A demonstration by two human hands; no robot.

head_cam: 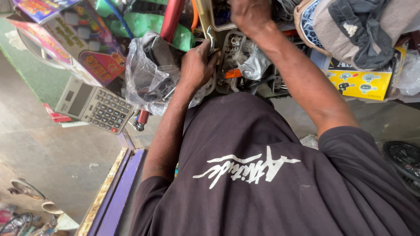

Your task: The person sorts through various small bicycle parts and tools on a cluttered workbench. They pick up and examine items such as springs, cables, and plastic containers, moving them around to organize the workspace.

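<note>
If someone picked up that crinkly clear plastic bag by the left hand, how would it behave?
The clear plastic bag looks thin and creased, so it would probably flop and rustle. Dark items inside would likely sag and shift. The left hand beside it grips a metal tool, so nothing seems to steady the bag.

Right hand [249,15] fingers cut off by top edge; grasp not told. Spanner [211,40] shaft hidden in left hand [197,63]. Bag [146,72] contents blurred. Wheel [404,164] cropped at right edge.
</note>
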